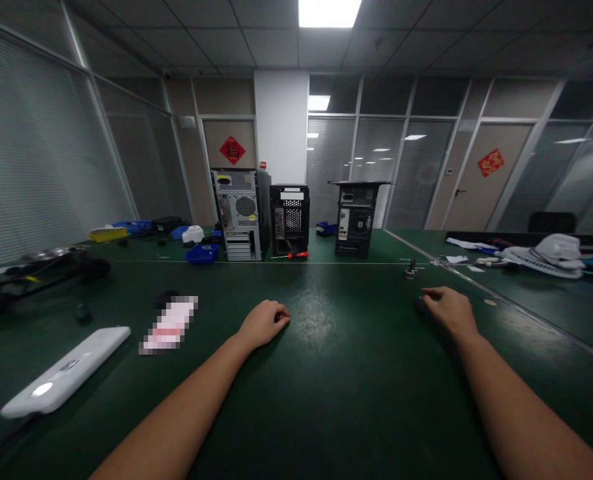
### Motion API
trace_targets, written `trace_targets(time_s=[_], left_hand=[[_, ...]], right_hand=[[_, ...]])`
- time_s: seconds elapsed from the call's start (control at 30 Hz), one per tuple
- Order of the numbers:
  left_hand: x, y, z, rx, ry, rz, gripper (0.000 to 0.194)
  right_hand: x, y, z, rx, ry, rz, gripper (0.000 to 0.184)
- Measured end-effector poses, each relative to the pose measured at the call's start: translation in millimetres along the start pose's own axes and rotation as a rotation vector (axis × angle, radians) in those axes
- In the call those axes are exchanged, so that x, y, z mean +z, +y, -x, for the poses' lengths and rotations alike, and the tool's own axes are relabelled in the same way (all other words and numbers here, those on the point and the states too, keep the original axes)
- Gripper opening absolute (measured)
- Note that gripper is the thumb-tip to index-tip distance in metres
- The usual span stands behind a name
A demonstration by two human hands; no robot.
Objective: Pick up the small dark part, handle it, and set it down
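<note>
My left hand [264, 321] rests on the dark green table [326, 387] with its fingers curled under into a loose fist; nothing shows in it. My right hand [449, 308] lies knuckles-up further right, fingers bent over a small dark object at its tips that I cannot make out. A small metal part [410, 270] stands on the table just beyond the right hand. Three computer tower cases stand at the far edge: a silver one [239, 213], a black one [290, 219] and another black one [356, 219]. A red-handled screwdriver [296, 255] lies in front of them.
A white flat device [66, 370] lies near left, beside a blurred card [169, 325]. Blue bins [202, 253] and a yellow tray [107, 234] sit far left. White cloth [546, 255] lies on the adjoining table at right. Dark gear [31, 273] lines the left edge.
</note>
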State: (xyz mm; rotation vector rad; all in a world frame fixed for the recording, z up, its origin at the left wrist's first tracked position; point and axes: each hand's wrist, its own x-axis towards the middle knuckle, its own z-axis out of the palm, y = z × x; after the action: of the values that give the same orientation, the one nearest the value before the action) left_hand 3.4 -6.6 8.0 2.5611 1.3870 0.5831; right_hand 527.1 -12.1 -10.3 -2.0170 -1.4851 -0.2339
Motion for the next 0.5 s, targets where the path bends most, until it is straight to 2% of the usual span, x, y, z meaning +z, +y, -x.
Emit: trace_targets(time_s=[0.5], left_hand=[[1.0,-1.2,-0.2,0.006,0.012,0.002,0.021]], right_hand=[[4.5,1.7,-0.3,-0.077,0.059,0.023,0.042]])
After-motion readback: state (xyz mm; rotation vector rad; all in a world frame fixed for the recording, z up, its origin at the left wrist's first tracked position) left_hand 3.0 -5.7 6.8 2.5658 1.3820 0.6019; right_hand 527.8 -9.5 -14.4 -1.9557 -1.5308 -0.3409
